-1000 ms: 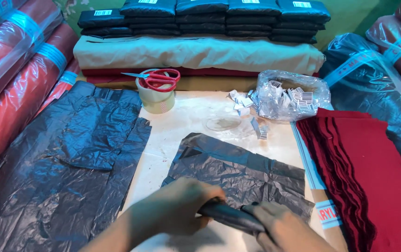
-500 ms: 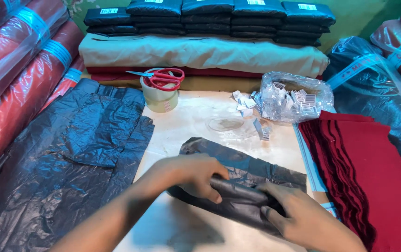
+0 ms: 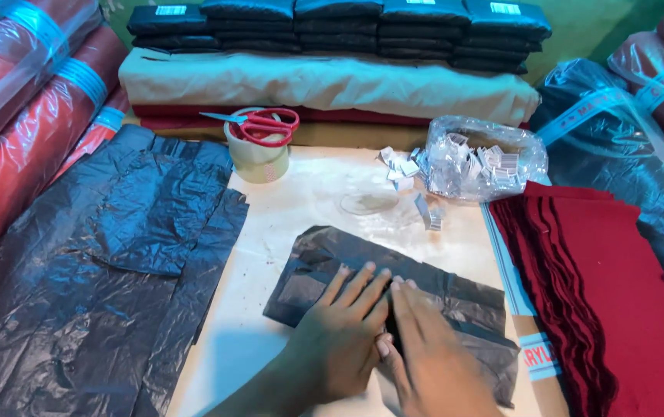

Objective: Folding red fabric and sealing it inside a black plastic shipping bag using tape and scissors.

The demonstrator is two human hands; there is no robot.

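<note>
A flat dark grey plastic-wrapped package (image 3: pixel 455 297) lies on the pale table (image 3: pixel 316 201) in front of me. My left hand (image 3: pixel 340 332) presses flat on its near-left part, fingers spread and pointing away. My right hand (image 3: pixel 428 355) lies flat beside it, touching it, palm down on the same package. Neither hand grips anything.
A pile of black plastic bags (image 3: pixel 100 262) covers the left. Red-handled scissors (image 3: pixel 259 123) rest on a tape roll (image 3: pixel 259 158). A clear bag of small white tags (image 3: pixel 479 158) sits at the back. Dark red folded cloth (image 3: pixel 610 309) is stacked right. Fabric rolls (image 3: pixel 23 116) and stacked packages (image 3: pixel 340 27) surround the table.
Both hands were gripping and folding the package's near edge; now they lie flat, pressing the package down on the table.
</note>
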